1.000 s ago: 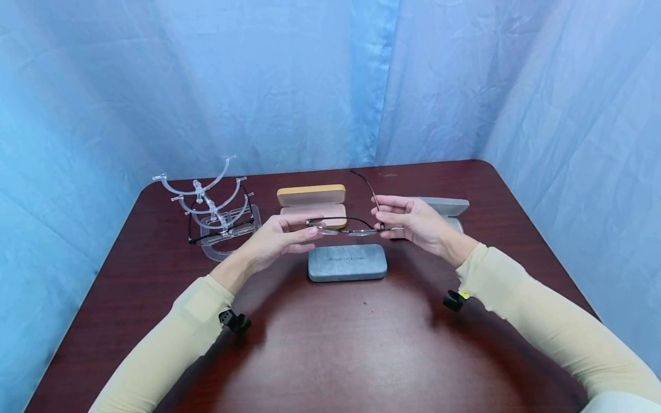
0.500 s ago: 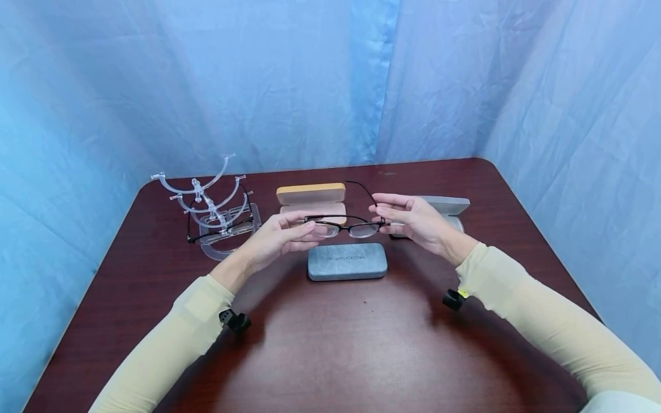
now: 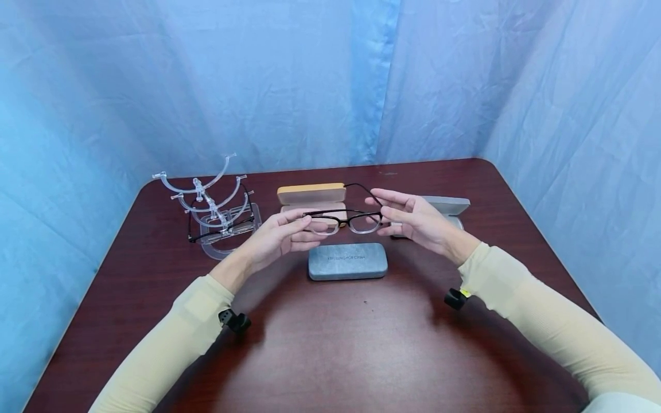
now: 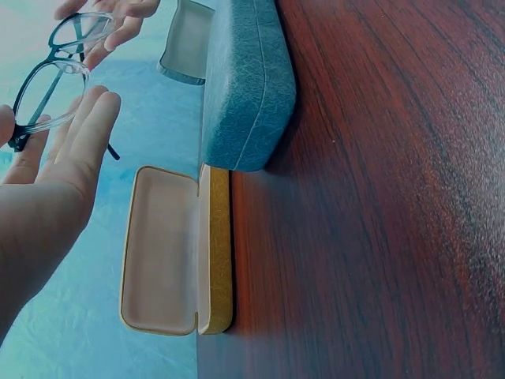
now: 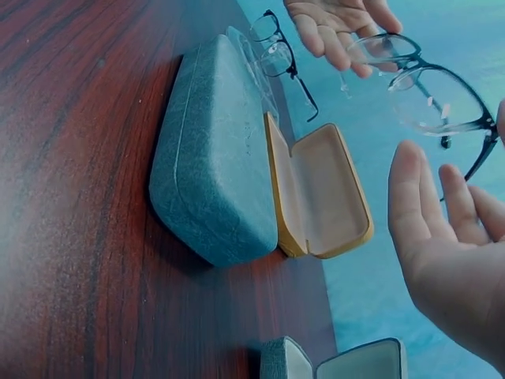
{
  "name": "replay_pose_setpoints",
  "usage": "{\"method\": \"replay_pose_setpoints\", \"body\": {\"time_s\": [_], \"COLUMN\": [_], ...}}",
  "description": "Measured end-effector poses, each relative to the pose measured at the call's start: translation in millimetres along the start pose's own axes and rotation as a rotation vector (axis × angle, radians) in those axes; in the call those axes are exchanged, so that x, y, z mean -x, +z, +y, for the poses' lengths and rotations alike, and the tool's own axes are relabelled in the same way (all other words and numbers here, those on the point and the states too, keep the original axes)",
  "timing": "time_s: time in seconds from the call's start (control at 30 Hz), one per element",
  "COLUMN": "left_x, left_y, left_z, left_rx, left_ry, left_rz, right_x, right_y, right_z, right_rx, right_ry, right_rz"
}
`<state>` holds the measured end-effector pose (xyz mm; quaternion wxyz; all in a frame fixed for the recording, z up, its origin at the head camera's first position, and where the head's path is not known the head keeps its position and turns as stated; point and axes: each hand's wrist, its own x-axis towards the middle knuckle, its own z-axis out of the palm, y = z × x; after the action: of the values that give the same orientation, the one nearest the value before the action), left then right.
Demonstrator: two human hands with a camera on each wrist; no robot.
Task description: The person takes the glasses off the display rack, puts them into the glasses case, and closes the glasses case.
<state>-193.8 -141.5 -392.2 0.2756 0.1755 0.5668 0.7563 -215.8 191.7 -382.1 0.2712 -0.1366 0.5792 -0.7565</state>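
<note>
A pair of black half-rim glasses (image 3: pixel 344 222) with clear lower rims is held up between both hands, lenses toward the head camera. My left hand (image 3: pixel 281 236) pinches its left end between thumb and fingers. At the other end, my right hand (image 3: pixel 413 221) grips near the hinge, fingers spread behind. The right temple sticks out away from me, while the left one lies across behind the lenses. Below the glasses, a closed grey-blue glasses case (image 3: pixel 348 269) rests on the table; both wrist views show its rounded side.
Behind the closed case stands an open yellow glasses case (image 3: pixel 311 194). An open grey case (image 3: pixel 449 205) at right is partly covered by my right hand. On the left, a clear plastic display stand (image 3: pixel 198 188) bears another black pair of glasses (image 5: pixel 276 47). Blue curtains surround the table (image 3: pixel 330 350).
The glasses have tilted from nearly edge-on to lenses facing me, and the free temple tip has dropped lower in view. Both hands have stayed almost in place.
</note>
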Motion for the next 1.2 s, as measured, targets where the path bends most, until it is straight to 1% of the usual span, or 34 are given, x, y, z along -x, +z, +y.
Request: {"method": "replay_pose_setpoints", "body": {"time_s": [0.13,0.23,0.5,0.73,0.8,0.97,1.07,1.2], "left_x": [0.2,0.7,2.4,2.9,3.3,5.3,6.1,6.5], "left_y": [0.3,0.6,0.9,0.5,0.5,0.4,-0.6,-1.7], "left_z": [0.9,1.5,3.3,3.4,3.4,3.6,3.1,2.1], "left_rx": [0.022,0.033,0.029,0.01,-0.003,-0.029,-0.041,-0.049], "left_ry": [0.027,0.04,0.024,0.022,0.01,-0.031,-0.034,-0.03], "left_rz": [-0.034,-0.051,-0.06,-0.085,-0.077,-0.014,0.005,0.023], "right_x": [1.7,2.0,2.0,2.4,2.4,2.7,2.4,1.9], "right_y": [1.2,2.1,2.4,2.3,1.8,1.1,1.0,1.3], "right_z": [-0.5,-0.5,2.5,5.3,6.1,6.9,7.1,7.4], "right_rx": [-0.014,-0.018,-0.019,-0.028,-0.03,-0.032,-0.028,-0.012], "right_ry": [-0.019,-0.031,-0.04,-0.046,-0.047,-0.038,-0.03,-0.017], "right_rz": [-0.058,-0.082,-0.1,-0.105,-0.109,-0.137,-0.159,-0.167]}}
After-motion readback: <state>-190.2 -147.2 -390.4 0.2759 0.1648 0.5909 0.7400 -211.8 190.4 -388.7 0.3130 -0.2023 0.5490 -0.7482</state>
